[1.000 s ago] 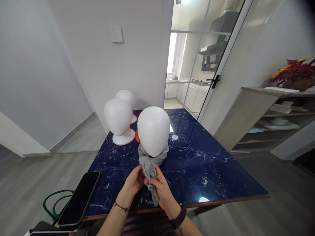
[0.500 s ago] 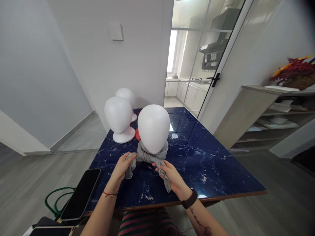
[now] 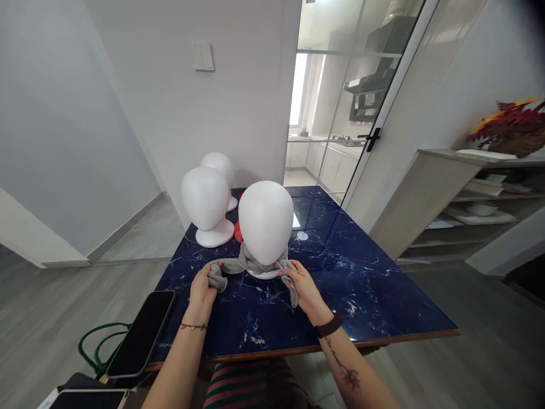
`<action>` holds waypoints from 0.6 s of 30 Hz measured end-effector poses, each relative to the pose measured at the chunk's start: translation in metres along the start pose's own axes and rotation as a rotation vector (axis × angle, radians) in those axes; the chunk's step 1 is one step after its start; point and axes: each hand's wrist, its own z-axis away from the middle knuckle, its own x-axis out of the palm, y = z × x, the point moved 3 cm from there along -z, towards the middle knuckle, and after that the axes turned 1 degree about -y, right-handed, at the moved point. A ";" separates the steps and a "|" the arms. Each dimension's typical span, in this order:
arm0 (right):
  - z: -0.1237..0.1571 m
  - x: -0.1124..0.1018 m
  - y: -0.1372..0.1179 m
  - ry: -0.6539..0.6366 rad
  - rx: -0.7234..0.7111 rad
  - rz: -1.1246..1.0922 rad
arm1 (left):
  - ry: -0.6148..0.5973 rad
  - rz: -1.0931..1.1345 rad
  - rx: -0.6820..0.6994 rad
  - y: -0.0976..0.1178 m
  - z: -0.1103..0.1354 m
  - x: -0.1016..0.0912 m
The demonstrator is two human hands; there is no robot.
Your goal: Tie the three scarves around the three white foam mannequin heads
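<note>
A white foam mannequin head stands on the dark blue marble table, close in front of me. A grey scarf is wrapped round its neck. My left hand grips the scarf's left end, pulled out to the left. My right hand grips the right end, which hangs down past my fingers. Both hands are closed on the cloth, one on each side of the head's base.
Two more white mannequin heads stand behind at the left, with something red between them and the near head. A black phone lies at the table's left front corner. A glass door and open shelves are to the right.
My hands have moved apart, left and right, drawing the scarf ends sideways. The bunch of cloth that hung in front of the neck is now pulled tight round it.
</note>
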 end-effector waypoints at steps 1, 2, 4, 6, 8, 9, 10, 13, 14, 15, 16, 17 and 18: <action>0.004 0.003 0.002 0.000 0.008 -0.011 | 0.010 -0.012 -0.011 -0.005 0.008 0.002; 0.010 0.006 0.004 -0.005 0.022 -0.023 | 0.007 -0.037 -0.032 -0.011 0.019 0.004; 0.023 0.017 0.011 -0.048 0.061 -0.053 | -0.097 -0.124 -0.122 -0.029 0.045 0.010; 0.034 0.027 0.020 -0.111 0.106 -0.089 | -0.318 -0.328 -0.213 -0.047 0.072 0.018; 0.042 0.033 0.029 -0.160 0.138 -0.094 | -0.556 -0.630 -0.119 -0.056 0.091 0.022; 0.043 0.033 0.032 -0.174 0.136 -0.067 | -0.621 -0.802 -0.002 -0.056 0.096 0.022; 0.043 0.031 0.034 -0.179 0.117 -0.013 | -0.631 -0.969 0.146 -0.052 0.096 0.021; 0.035 0.016 0.034 -0.188 0.007 0.259 | -0.433 -1.271 0.575 -0.027 0.082 0.015; 0.031 0.010 0.032 -0.176 -0.040 0.341 | -0.374 -1.284 0.654 -0.019 0.075 0.014; 0.026 0.004 0.030 -0.142 -0.090 0.398 | -0.344 -1.268 0.688 -0.014 0.067 0.013; 0.022 -0.002 0.027 -0.088 -0.139 0.429 | -0.336 -1.230 0.682 -0.010 0.061 0.014; 0.018 -0.007 0.025 -0.024 -0.184 0.441 | -0.349 -1.180 0.640 -0.010 0.055 0.016; 0.015 -0.010 0.023 0.034 -0.216 0.449 | -0.373 -1.126 0.571 -0.012 0.051 0.020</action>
